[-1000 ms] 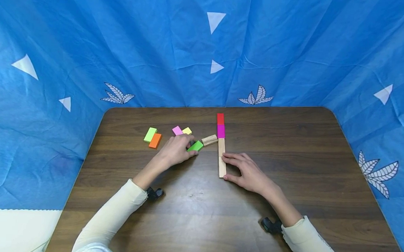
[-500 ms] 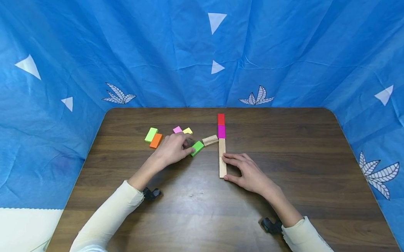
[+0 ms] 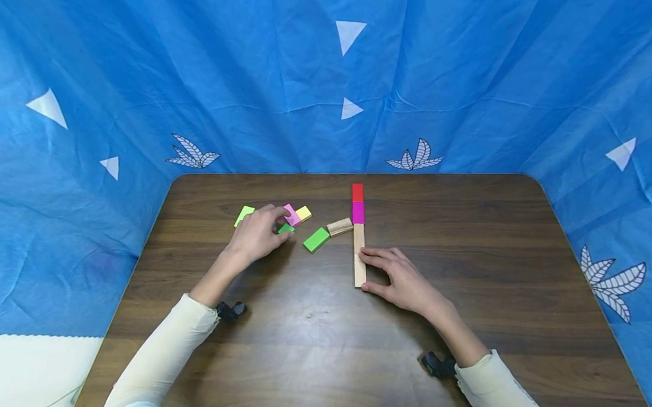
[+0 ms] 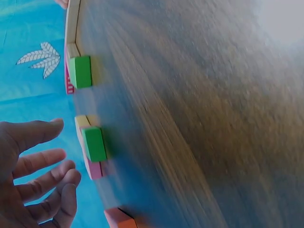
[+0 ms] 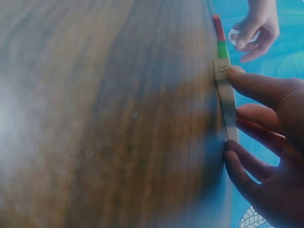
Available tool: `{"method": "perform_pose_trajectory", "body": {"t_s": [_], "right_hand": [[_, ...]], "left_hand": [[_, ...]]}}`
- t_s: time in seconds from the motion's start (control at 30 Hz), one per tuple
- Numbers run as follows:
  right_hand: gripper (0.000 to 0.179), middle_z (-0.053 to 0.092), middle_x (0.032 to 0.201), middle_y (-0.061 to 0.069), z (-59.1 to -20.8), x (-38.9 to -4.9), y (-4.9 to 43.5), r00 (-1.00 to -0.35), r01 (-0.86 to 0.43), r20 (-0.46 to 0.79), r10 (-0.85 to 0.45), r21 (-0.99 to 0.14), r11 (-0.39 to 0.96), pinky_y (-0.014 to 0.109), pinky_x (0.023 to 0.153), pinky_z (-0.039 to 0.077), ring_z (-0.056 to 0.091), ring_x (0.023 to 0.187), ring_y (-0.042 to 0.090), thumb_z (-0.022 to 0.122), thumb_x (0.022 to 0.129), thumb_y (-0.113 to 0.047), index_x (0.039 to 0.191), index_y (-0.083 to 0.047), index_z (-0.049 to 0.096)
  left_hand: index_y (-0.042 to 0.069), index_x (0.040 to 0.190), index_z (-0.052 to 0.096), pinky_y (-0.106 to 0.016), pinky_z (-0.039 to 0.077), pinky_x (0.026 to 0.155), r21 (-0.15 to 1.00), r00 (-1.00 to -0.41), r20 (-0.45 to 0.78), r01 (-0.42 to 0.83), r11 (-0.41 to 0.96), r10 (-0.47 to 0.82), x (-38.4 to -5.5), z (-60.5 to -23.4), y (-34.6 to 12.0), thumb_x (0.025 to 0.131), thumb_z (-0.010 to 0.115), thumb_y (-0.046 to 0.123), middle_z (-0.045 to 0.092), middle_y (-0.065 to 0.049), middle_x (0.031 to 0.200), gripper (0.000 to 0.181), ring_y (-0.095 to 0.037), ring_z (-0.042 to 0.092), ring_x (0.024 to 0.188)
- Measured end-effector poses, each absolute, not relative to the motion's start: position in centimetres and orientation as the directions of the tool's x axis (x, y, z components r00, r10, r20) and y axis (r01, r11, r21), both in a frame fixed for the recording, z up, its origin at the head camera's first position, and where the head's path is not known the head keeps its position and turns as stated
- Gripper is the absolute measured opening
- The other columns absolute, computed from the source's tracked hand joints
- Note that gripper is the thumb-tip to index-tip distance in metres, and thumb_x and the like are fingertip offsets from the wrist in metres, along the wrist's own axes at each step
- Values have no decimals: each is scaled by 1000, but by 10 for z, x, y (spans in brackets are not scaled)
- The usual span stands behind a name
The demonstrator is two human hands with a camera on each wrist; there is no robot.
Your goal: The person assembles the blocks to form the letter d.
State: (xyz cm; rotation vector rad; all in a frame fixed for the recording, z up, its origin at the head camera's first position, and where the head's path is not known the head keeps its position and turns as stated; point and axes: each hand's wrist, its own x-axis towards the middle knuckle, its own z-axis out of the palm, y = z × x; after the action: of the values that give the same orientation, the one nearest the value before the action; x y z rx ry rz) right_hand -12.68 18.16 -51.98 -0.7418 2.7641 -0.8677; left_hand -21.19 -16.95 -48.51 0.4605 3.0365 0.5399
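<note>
My left hand hovers over a green block, thumb and fingers spread apart; the left wrist view shows a gap between them and it. Pink and yellow blocks lie beside that block. Another green block sits at an angle, end to end with a slanted plain wooden block. My right hand holds the nearest plain wooden block of a straight row between thumb and fingers. Farther along the row are a second plain block, a magenta block and a red block.
A light green block shows behind my left hand. An orange block appears at the bottom of the left wrist view, hidden in the head view. The brown wooden table ends at a blue curtain.
My left hand has let go of the green block beside the slanted wooden one and moved left, over the other green block. That first block now lies freely. My right hand has stayed put.
</note>
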Motion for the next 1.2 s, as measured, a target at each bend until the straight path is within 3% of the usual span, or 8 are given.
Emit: {"method": "perform_pose_trajectory", "body": {"t_s": [0.1,0.3,0.57,0.83,1.2], "right_hand": [[68,55,164,1,-520,-127,181,-867,-411,3,-499,-570,711,54,113,50,56,138,27,82,96,-39,154,-13,60],[69,55,165,1,-520,-127,181,-866,-410,1,-499,-571,711,54,113,50,56,138,27,82,96,-40,155,-13,59],[69,54,165,0,-521,-127,181,-867,-409,1,-498,-570,712,53,113,50,55,138,26,82,96,-40,155,-13,59],[69,55,165,1,-520,-128,181,-867,-408,-1,-498,-572,712,53,113,50,56,137,26,83,96,-40,155,-13,59],[68,54,165,1,-519,-127,182,-867,-405,-6,-499,-577,710,54,112,50,55,138,27,82,96,-39,155,-13,59]], "left_hand": [[11,132,73,-52,60,81,339,-960,41,273,900,276,-215,-485,-173,92,84,32,73,-11,119,46,-30,73,98],[14,143,67,-63,60,91,332,-972,47,233,914,231,-223,-486,-174,94,82,40,67,-14,138,58,-40,69,119],[9,146,64,-63,53,106,276,-975,19,218,936,221,-231,-489,-166,93,79,53,65,-19,143,70,-43,63,129],[8,147,62,-61,49,103,203,-975,-9,216,955,223,-241,-495,-158,89,78,62,64,-19,141,81,-44,61,126],[6,137,64,-58,47,99,168,-982,-28,180,969,187,-244,-499,-150,88,82,57,65,-19,132,73,-44,62,120]]}}
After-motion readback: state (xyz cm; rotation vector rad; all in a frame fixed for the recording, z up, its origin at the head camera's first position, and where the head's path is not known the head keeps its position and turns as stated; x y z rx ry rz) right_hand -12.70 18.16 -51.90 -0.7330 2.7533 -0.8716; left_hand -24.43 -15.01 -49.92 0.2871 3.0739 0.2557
